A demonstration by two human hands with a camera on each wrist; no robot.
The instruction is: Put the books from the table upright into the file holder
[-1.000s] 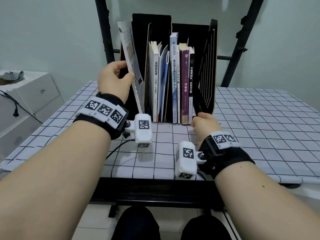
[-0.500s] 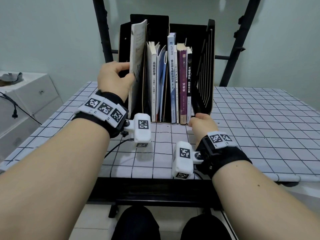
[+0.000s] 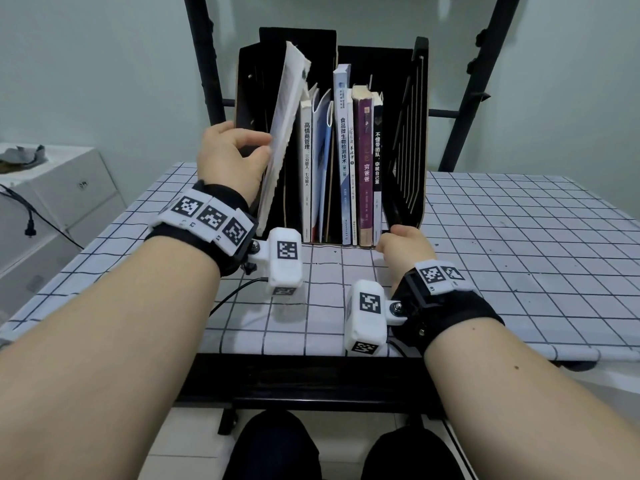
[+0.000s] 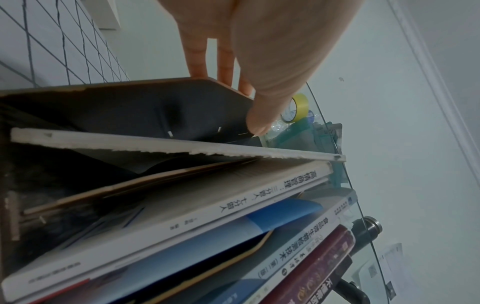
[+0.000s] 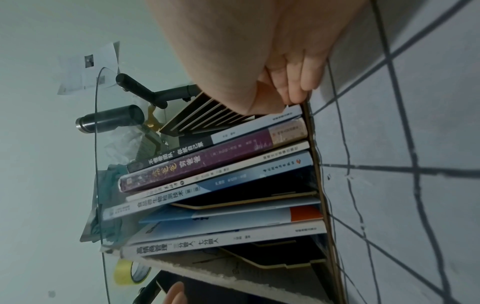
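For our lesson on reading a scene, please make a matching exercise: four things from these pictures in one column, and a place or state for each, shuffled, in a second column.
Things
1. thin white book
2. purple book
3. right hand
4. roll of yellow tape

Places or states
A. behind the file holder, seen from the wrist views
B. leaning in the leftmost slot, left hand on it
C. holding the holder's front right bottom corner
D. upright among the books near the right side

Pairs: 1-B, 2-D, 3-C, 4-A
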